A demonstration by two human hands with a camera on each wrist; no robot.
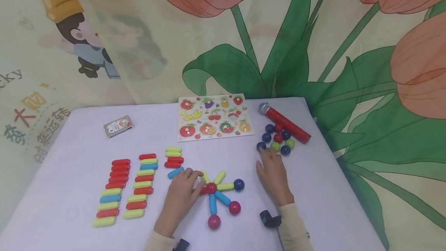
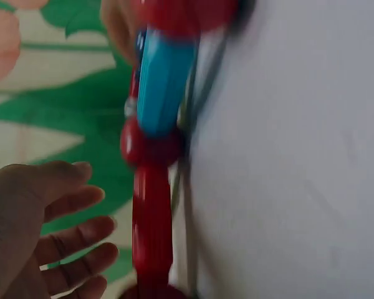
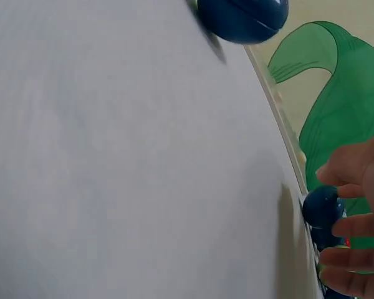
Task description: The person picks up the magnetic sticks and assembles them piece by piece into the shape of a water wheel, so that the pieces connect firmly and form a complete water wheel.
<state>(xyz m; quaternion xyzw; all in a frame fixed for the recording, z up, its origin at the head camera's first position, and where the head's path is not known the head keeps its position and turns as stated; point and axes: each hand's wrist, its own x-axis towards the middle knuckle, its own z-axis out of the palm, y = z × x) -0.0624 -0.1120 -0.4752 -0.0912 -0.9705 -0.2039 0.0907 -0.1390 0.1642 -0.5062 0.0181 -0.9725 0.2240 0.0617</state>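
Note:
A star-shaped toy of sticks and balls lies in front of me, built round a red ball hub [image 1: 211, 188]. Two blue sticks [image 1: 213, 203] from the hub end in red balls [image 1: 214, 222]; one yellow stick [image 1: 225, 186] ends in a dark blue ball [image 1: 238, 184]. My left hand [image 1: 182, 195] hovers beside the hub, covering part of the red stick [image 2: 153, 221]; its fingers are spread and loosely bent, apart from the stick in the left wrist view. Reaching forward, my right hand [image 1: 274, 173] has its fingertips right at a blue ball [image 1: 261, 146], nearest in the loose group.
Columns of loose red, yellow and blue sticks [image 1: 144, 178] lie at the left, one blue stick [image 1: 175, 172] by my left fingers. Behind are a fruit-picture board [image 1: 215, 117], a small box [image 1: 118, 126] and a red toy microphone [image 1: 285, 123] beside the red, green and blue balls [image 1: 278, 138].

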